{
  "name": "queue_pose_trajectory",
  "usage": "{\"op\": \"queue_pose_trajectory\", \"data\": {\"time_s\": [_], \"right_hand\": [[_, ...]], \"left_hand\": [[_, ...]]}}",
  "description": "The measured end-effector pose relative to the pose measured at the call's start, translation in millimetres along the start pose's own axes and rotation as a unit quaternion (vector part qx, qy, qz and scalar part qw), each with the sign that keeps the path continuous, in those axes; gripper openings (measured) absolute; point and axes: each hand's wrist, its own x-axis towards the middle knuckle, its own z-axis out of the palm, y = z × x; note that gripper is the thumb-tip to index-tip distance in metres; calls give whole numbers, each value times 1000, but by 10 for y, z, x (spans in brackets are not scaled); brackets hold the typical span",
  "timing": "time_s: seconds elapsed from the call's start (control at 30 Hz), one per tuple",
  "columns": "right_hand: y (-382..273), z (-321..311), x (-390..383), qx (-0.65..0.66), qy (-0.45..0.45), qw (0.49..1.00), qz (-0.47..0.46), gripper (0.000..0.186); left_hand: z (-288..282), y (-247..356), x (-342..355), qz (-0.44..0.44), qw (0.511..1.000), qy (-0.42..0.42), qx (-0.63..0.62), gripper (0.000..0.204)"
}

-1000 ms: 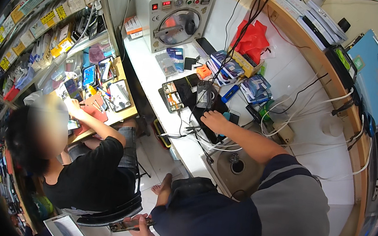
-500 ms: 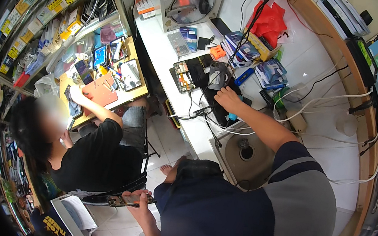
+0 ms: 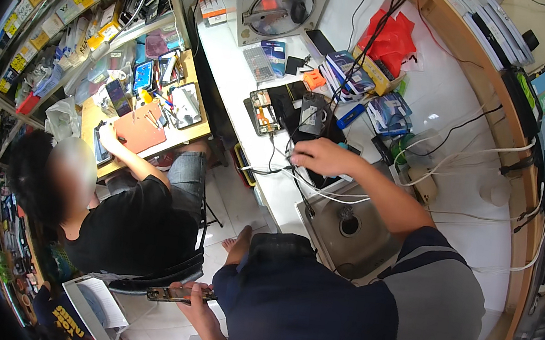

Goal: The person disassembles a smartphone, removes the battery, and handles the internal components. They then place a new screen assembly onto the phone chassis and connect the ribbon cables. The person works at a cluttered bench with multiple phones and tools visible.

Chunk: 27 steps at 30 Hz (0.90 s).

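Note:
My left hand (image 3: 197, 316) is down at my side, wrapped round a phone frame (image 3: 163, 294) with bare inner parts showing. Over the counter, my right hand (image 3: 321, 157) has its fingers bent and drawn together among thin cables (image 3: 278, 168). Whatever its fingertips hold is too small to make out. Just beyond that hand lies a dark phone back (image 3: 311, 114) on a black mat. To the left of it, an opened phone (image 3: 265, 113) shows its insides.
A sink (image 3: 371, 245) is set into the counter beneath my right forearm. At the back stands a round-doored machine (image 3: 277, 9). Blue packets (image 3: 388, 113) and a red bag (image 3: 389, 39) lie on the right. A seated co-worker (image 3: 139, 222) works at a crowded table (image 3: 185, 136).
My right hand has moved left and slightly nearer, away from the dark phone back and to the cables. My left hand with the phone frame has shifted slightly left and nearer.

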Motion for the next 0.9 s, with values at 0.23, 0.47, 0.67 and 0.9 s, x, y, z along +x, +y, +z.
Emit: {"op": "queue_pose_trajectory", "data": {"time_s": [0.23,0.47,0.67,0.9], "right_hand": [[-726,411,-290,241,-126,961,-53,31],[-881,880,-193,97,-300,935,-163,33],[-1077,900,-164,327,-365,871,-25,47],[-1208,1022,24,181,-318,924,-112,39]], "left_hand": [[6,47,57,-13,995,-60,-74,59],[-141,-46,-56,-8,993,-110,50,62],[-226,-110,-42,-21,990,-135,28,60],[-171,77,-338,-52,981,-150,109,69]]}}
